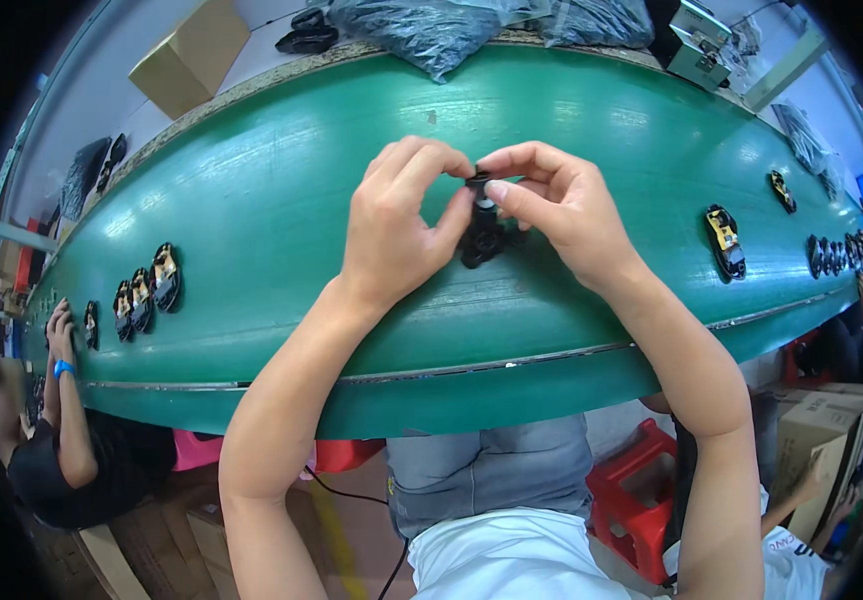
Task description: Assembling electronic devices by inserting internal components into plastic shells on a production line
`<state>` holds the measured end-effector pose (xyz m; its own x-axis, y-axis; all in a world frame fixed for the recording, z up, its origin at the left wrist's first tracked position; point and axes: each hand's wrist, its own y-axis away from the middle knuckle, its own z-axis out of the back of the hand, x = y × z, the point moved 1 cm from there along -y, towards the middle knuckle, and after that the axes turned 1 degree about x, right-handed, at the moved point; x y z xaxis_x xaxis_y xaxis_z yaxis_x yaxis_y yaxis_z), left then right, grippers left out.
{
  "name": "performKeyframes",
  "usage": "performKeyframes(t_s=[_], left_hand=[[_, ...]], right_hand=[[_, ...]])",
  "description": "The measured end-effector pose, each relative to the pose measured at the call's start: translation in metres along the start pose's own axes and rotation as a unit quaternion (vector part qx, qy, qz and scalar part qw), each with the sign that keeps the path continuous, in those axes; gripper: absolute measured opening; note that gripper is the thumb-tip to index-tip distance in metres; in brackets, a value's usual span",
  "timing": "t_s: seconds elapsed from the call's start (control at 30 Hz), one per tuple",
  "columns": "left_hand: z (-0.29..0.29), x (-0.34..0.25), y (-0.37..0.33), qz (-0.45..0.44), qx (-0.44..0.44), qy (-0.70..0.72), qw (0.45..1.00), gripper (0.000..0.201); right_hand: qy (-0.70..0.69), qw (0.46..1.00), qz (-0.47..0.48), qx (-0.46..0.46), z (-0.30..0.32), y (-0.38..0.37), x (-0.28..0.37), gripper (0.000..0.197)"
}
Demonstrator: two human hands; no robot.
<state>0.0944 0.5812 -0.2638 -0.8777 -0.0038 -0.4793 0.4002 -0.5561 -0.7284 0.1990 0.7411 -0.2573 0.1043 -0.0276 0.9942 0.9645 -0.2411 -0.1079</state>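
Green belt (281, 190) right across my feed, blk part (481, 243) at ctr as my ref. Far L of it, a co-worker's hand (59, 325) w/ blue wristband (64, 368); closer in, four blk/yellow units (165, 278), staggered row. Just L of the part, my left hand (396, 210) pinches its top, thumb + fingertips; just R, my right hand (571, 205) grips that same end, so both together on one piece! Prog check: mid-work, I'd say; part's in hand, not yet let go; can't tell if the top's fully seated or if the base touches down. R of it, a lone unit (725, 243), another (782, 191) farther out, more bunched (831, 256) beyond, all untouched by me.
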Motion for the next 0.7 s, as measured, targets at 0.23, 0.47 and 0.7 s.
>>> performKeyframes(t_s=[0.23, 0.47, 0.7], left_hand=[[0.0008, -0.0014, 0.0016, 0.021, 0.032, -0.009, 0.999, 0.018], [-0.0002, -0.0060, -0.0025, 0.041, 0.048, -0.003, 0.998, 0.018], [0.0006, -0.0089, -0.0023, 0.045, 0.047, -0.012, 0.998, 0.018]], right_hand=[[-0.015, 1.000, -0.006, -0.003, 0.0024, -0.0043, -0.0089, 0.024], [-0.034, 0.999, 0.025, -0.016, 0.0014, -0.0050, -0.0102, 0.020], [0.029, 0.999, 0.026, 0.018, 0.0028, -0.0032, -0.0059, 0.023]])
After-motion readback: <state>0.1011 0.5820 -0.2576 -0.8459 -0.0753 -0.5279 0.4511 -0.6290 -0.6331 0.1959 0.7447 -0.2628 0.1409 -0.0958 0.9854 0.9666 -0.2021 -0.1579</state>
